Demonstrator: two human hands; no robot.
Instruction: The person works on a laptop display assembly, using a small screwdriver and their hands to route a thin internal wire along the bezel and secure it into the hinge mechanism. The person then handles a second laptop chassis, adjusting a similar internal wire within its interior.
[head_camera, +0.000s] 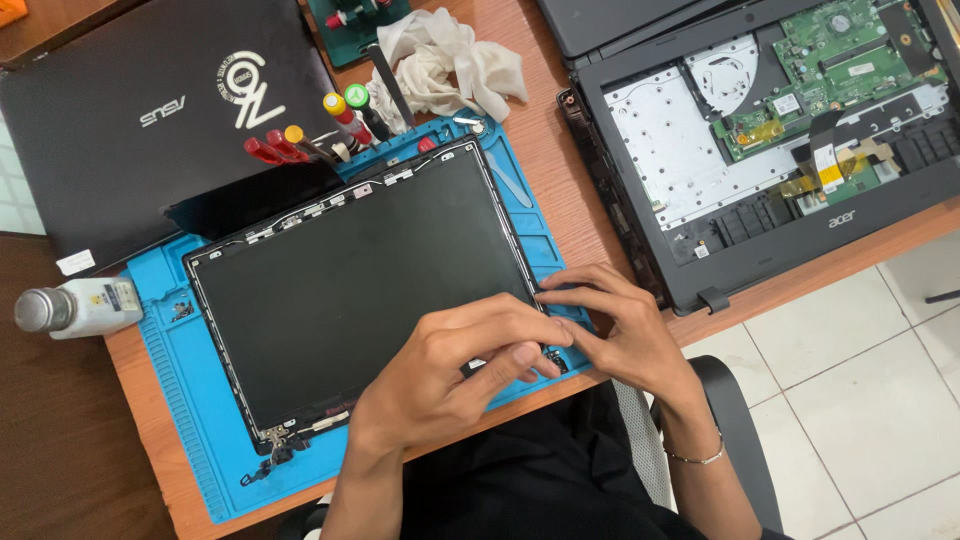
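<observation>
Both hands, left hand (450, 375) and right hand (615, 330), pinch the screen panel's (350, 290) corner; screwdrivers (300, 140), cloth (450, 60) beyond.

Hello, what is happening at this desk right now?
A person works on a bare laptop screen panel lying on a blue mat. Both hands, left hand and right hand, press at the panel's lower right corner. An opened laptop base and screwdrivers lie nearby.

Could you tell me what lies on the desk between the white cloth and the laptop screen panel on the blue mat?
Screwdrivers with red, yellow and green handles lie between the white cloth and the screen panel, seen from the head view.
</observation>
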